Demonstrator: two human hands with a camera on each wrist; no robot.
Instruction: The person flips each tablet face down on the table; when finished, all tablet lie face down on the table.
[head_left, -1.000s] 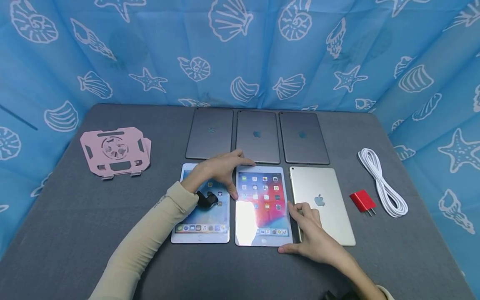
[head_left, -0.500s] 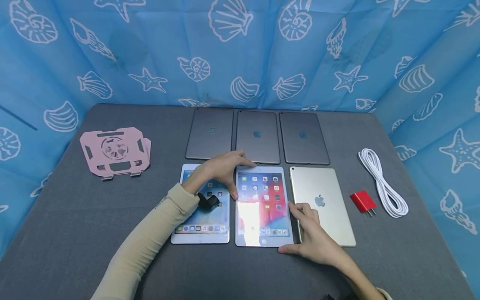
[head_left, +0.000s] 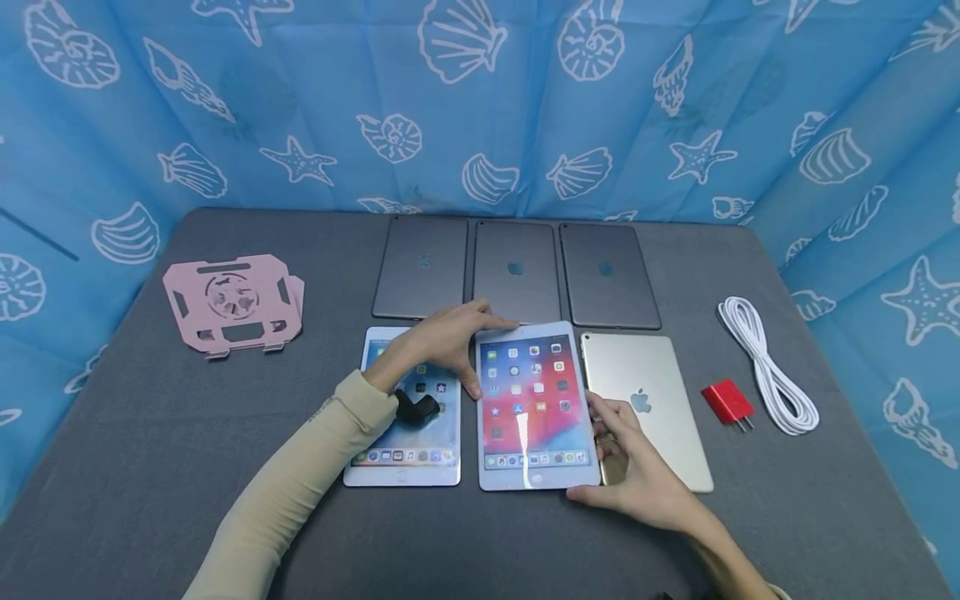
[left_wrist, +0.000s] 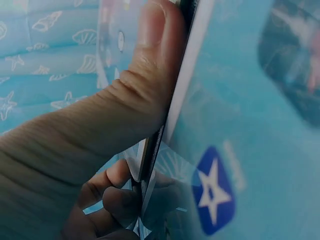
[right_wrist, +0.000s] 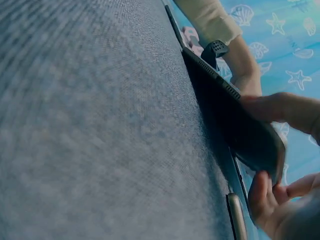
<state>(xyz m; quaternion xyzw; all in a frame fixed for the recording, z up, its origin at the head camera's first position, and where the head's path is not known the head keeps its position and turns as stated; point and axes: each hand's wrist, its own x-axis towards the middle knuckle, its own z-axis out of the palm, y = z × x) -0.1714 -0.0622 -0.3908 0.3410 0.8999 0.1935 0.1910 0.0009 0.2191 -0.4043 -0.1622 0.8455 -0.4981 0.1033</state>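
A white-framed tablet [head_left: 536, 367] with a lit red and blue home screen lies between my two hands. My right hand [head_left: 637, 471] grips its lower right corner, thumb at the bottom edge and fingers at the right side. In the right wrist view, the tablet's dark underside [right_wrist: 235, 120] slants up off the cloth on that side. Round the upper left corner sits my left hand [head_left: 450, 337], its thumb [left_wrist: 152, 60] along the left edge and fingers at the top. Under my left wrist lies another lit tablet [head_left: 408, 437]. A silver tablet [head_left: 663, 375], face down, is beside my right hand.
Three dark grey tablets, left [head_left: 420, 275], middle [head_left: 516, 283] and right [head_left: 609, 283], lie face down in the back row. A pink stand [head_left: 234, 304] is far left. At right are a red charger plug [head_left: 727, 402] and a coiled white cable [head_left: 765, 367]. A blue curtain [head_left: 480, 108] hangs behind.
The middle tablet has risen on its right side and turned slightly, moving a little up and right. My right hand has come up with it, its fingers now further under the edge.
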